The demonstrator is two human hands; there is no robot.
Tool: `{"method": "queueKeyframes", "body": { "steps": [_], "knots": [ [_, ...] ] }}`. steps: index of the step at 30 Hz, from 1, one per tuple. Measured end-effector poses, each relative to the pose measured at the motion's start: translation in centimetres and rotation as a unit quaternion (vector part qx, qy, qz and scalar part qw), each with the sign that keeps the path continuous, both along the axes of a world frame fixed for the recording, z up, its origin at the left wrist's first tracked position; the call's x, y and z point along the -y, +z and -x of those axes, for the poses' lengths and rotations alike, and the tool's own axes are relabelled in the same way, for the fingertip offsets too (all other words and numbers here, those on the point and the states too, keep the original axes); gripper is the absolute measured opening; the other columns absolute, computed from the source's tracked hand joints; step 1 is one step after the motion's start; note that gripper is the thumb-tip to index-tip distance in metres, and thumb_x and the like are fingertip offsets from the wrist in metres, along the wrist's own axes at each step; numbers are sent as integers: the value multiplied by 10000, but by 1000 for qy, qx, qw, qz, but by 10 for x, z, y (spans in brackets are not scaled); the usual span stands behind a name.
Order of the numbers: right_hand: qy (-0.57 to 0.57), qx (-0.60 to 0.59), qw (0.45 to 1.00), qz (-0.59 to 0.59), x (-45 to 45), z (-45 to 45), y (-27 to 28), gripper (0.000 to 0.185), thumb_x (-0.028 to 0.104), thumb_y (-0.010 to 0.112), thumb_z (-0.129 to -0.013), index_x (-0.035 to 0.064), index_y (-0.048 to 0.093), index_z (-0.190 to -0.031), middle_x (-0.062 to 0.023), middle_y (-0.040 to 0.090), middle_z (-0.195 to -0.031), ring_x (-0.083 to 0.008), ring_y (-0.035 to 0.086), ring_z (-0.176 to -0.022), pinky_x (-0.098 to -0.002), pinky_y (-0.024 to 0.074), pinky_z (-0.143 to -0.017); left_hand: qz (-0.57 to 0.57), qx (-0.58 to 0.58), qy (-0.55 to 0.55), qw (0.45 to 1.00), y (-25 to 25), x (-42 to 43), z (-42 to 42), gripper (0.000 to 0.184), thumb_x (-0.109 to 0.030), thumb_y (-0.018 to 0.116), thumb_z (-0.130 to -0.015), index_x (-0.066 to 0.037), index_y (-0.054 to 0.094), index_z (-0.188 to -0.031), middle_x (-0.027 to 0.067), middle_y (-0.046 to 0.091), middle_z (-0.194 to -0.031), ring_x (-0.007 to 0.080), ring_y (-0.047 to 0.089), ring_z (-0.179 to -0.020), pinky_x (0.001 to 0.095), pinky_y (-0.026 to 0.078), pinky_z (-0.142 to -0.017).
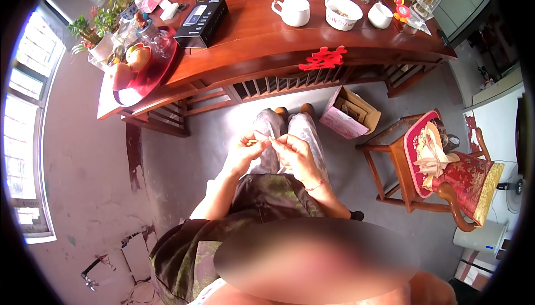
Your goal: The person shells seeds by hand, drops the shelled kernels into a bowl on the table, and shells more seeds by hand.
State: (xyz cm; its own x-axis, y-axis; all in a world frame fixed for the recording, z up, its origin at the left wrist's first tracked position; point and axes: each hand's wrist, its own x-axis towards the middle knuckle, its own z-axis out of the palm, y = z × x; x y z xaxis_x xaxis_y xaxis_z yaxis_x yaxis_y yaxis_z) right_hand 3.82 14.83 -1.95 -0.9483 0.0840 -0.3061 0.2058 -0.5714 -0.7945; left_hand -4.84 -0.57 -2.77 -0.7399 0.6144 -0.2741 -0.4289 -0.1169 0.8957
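Observation:
My left hand (247,151) is closed in a pinch over my lap, with a small yellowish bit (253,142) showing at its fingers. Close beside it, my right hand (294,152) is pinched too, its fingertips meeting those of the left. Whatever lies between the fingertips is too small to name. Below both hands are my light patterned trousers (268,124) and a dark camouflage garment (262,193).
Ahead stands a wooden table (251,32) with a white mug (293,11), a white bowl (342,14), a black box (202,22) and a red tray (167,71). An open cardboard box (340,124) sits on the floor, near a wooden chair (398,174) at right.

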Motion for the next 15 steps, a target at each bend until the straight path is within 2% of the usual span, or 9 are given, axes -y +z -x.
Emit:
{"method": "queueKeyframes", "body": {
  "steps": [4,6,10,12,15],
  "knots": [
    [12,-1,999,33,-1,-2,0,131,164,614,-907,51,591,-844,93,429,-602,11,315,-466,-172,222,-414,-18,-16,4,1000,3,-2,-4,111,-151,706,-819,-56,650,-832,-71,541,-654,-1,364,-525,168,254,-475],
    [-4,-13,1000,5,0,-2,1,137,168,616,-906,49,593,-842,89,436,-601,12,323,-468,-173,224,-413,-3,-13,24,1000,7,-4,-5,92,-74,682,-815,5,640,-837,-57,486,-602,16,318,-484,195,220,-444],
    [-3,-26,999,-39,1,-1,6,141,168,618,-907,47,595,-840,89,437,-589,12,331,-466,-172,225,-411,-15,7,15,1000,15,-1,-3,98,-72,691,-807,8,655,-851,-59,488,-598,16,321,-485,195,221,-447],
    [-2,-36,997,-61,0,0,4,139,165,618,-908,44,595,-843,91,433,-573,13,335,-459,-169,229,-410,17,8,3,1000,9,3,-1,120,-76,701,-801,9,670,-879,-64,489,-593,16,325,-490,195,224,-452],
    [4,-24,996,-81,1,4,3,151,176,628,-903,42,595,-841,80,467,-577,14,358,-453,-166,231,-408,8,23,9,1000,11,6,-2,149,-89,709,-803,12,675,-906,-44,553,-646,15,344,-499,185,248,-464]
  ]
}}
